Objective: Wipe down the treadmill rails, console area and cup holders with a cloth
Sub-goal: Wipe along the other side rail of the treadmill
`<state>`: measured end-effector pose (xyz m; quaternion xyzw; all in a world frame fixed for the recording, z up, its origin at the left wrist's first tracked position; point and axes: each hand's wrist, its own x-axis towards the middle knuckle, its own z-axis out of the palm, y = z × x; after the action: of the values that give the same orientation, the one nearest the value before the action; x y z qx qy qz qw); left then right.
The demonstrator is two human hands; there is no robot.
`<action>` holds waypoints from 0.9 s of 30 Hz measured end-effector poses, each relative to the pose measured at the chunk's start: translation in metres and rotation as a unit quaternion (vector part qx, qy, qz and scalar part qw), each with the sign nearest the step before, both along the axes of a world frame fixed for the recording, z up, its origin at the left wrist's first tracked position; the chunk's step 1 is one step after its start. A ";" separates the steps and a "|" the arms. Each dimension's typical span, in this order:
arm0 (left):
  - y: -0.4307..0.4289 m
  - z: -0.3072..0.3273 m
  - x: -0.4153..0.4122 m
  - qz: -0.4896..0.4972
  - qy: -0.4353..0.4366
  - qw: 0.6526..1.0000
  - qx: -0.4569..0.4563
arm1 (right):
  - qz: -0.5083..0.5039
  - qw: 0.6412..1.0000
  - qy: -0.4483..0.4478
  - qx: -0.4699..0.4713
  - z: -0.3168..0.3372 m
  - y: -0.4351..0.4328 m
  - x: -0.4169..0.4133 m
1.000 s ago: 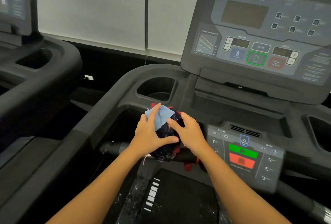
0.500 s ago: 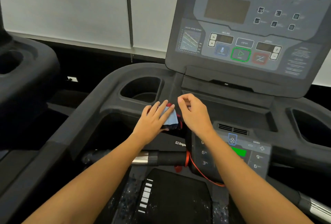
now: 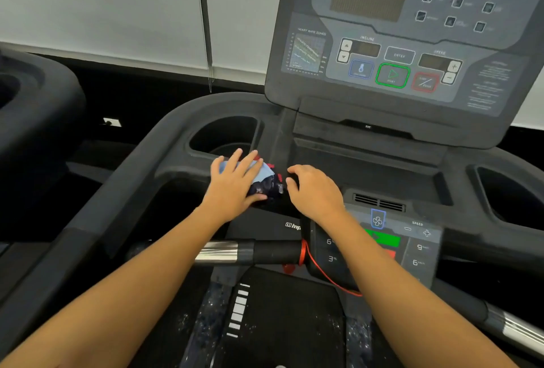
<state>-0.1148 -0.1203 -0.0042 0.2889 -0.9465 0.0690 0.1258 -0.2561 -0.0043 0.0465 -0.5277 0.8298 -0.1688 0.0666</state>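
Note:
A bunched cloth [image 3: 266, 174], light blue with dark and red parts, lies on the black treadmill ledge just below the left cup holder [image 3: 223, 135]. My left hand [image 3: 235, 185] presses flat on it, fingers straight and spread, thumb along its near side. Just to the cloth's right is my right hand [image 3: 315, 191], its fingers loosely curled and its fingertips at the cloth's right edge; no grip shows. The console [image 3: 397, 43] rises behind, dark screen and buttons facing me. The right cup holder [image 3: 506, 191] is far right. The left rail [image 3: 88, 205] curves down to the left.
A lower keypad [image 3: 382, 235] with green and red buttons sits under my right forearm. A chrome and black handlebar [image 3: 250, 251] crosses below, with a red safety cord [image 3: 323, 273] hanging from it. Another treadmill [image 3: 38, 108] stands at the left. White window blinds fill the back.
Both hands carried the cloth up from the handlebar area to the ledge by the left cup holder. My right hand let go, lifted, then came down beside the cloth.

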 end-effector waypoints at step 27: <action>0.071 0.053 0.089 0.103 0.218 0.930 0.278 | 0.093 0.826 -0.550 -0.083 0.009 0.016 0.087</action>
<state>-0.0257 -0.0490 0.0488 0.4162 -0.8421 -0.2492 0.2359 -0.1692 0.0113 0.0560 -0.4254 0.5858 -0.4924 0.4832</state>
